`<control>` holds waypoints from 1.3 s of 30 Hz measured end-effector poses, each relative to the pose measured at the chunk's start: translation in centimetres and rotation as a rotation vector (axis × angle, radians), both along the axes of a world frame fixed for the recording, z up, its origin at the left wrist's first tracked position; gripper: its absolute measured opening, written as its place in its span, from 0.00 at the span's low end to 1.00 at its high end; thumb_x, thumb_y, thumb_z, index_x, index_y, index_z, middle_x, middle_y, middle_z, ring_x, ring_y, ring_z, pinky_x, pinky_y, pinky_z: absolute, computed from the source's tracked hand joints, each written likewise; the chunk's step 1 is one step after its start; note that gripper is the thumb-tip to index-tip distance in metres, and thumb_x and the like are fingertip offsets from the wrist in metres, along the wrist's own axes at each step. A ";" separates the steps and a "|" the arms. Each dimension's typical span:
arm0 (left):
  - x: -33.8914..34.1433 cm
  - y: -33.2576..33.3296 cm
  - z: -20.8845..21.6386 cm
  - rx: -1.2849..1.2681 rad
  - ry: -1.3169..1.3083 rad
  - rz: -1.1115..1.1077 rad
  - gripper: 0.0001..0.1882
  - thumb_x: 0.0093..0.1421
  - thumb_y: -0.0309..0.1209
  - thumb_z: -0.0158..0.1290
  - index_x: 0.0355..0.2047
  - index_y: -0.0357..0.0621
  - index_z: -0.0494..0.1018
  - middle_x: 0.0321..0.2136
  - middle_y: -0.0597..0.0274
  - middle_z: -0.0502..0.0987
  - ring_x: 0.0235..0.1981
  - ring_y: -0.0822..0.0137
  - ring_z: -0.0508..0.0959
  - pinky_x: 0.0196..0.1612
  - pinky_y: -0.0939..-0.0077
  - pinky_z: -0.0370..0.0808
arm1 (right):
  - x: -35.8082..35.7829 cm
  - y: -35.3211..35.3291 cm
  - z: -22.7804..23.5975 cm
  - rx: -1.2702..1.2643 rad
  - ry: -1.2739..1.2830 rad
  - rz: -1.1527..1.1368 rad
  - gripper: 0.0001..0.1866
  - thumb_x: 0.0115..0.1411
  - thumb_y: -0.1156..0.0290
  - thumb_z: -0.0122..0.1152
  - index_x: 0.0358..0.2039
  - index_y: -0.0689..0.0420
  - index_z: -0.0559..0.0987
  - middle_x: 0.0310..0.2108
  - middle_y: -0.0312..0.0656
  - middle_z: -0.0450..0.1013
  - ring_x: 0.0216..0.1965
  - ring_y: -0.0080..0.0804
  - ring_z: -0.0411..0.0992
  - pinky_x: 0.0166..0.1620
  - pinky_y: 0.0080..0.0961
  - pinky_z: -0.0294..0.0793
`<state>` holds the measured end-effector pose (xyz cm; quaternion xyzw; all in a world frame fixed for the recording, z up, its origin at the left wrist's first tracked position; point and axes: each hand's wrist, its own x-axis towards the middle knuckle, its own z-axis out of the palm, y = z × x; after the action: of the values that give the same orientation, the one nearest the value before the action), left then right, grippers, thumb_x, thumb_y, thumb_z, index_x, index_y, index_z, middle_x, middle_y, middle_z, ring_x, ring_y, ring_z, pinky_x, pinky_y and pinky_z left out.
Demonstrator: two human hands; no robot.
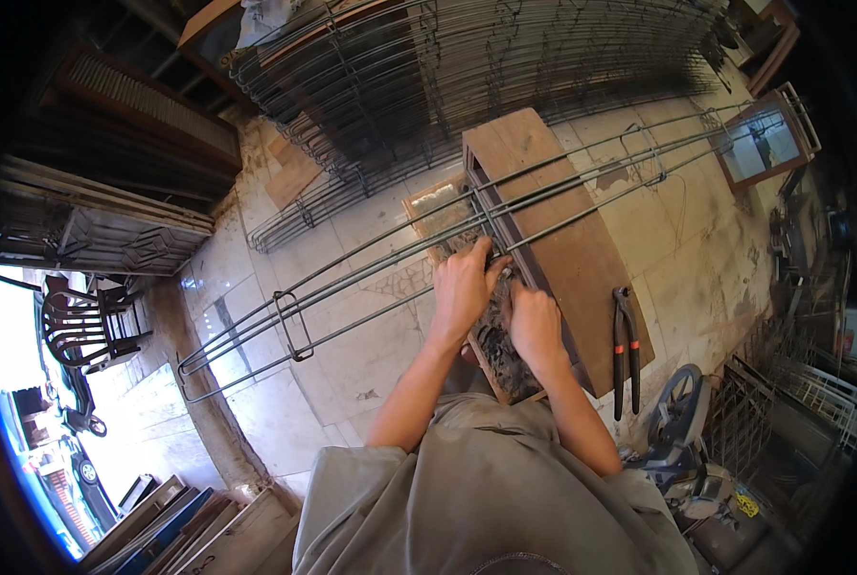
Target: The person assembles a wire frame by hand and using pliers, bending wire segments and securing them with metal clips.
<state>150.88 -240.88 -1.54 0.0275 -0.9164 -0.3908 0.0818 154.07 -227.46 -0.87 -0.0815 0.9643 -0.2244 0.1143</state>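
A long, narrow cage of thin steel bars (pixel 376 262) runs slantwise in front of me, with square wire stirrups (pixel 292 326) around its bars. My left hand (pixel 462 287) is closed at the lowest bars near the cage's middle; what its fingers grip is hidden. Just right of it, my right hand (pixel 537 331) is closed low over a shallow wooden tray (pixel 491 376) of dark, tangled bits, perhaps wire. Whatever it pinches is too small to make out. A pair of pincers (pixel 625 350) with black handles and orange bands lies to the right on a brown wooden box (pixel 567 254).
Many similar steel cages (pixel 505 57) are stacked along the far side. A framed glass panel (pixel 759 144) is at the cage's right end. A grey machine with a wheel (pixel 679 398) stands at lower right, wooden boards (pixel 227 537) at lower left, and a dark chair (pixel 88 321) at left.
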 end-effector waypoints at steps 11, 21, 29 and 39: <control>-0.9 -0.3 -0.1 -0.019 -0.163 -0.026 0.22 0.56 0.46 0.62 0.36 0.36 0.80 0.26 0.44 0.80 0.30 0.44 0.81 0.33 0.55 0.76 | -1.9 -0.5 -0.3 -0.232 0.242 -0.070 0.08 0.60 0.73 0.56 0.38 0.62 0.76 0.30 0.55 0.77 0.31 0.57 0.76 0.36 0.50 0.75; -0.3 0.0 -0.7 0.051 -0.228 -0.001 0.18 0.54 0.43 0.60 0.40 0.44 0.79 0.27 0.47 0.81 0.32 0.46 0.81 0.37 0.53 0.77 | -1.6 -0.8 -1.2 -0.268 0.274 -0.087 0.13 0.62 0.72 0.55 0.45 0.61 0.79 0.35 0.59 0.78 0.38 0.58 0.78 0.39 0.46 0.76; 0.4 -0.2 -0.5 0.060 -0.191 0.031 0.21 0.53 0.43 0.62 0.43 0.43 0.78 0.26 0.46 0.80 0.32 0.47 0.82 0.35 0.55 0.77 | -1.1 -1.2 -0.3 -0.296 0.233 -0.060 0.13 0.65 0.68 0.55 0.43 0.64 0.78 0.35 0.63 0.77 0.40 0.63 0.75 0.39 0.47 0.73; 0.0 0.2 0.1 0.112 -0.189 0.076 0.24 0.53 0.42 0.63 0.45 0.42 0.73 0.27 0.49 0.81 0.32 0.46 0.81 0.34 0.54 0.76 | -1.5 -1.4 0.7 -0.304 0.219 -0.115 0.12 0.65 0.66 0.56 0.40 0.63 0.78 0.32 0.61 0.77 0.37 0.61 0.76 0.37 0.47 0.73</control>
<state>150.90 -240.70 -1.48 0.1037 -0.8951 -0.4335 0.0080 152.52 -228.88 -0.21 -0.0667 0.9291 -0.3634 -0.0181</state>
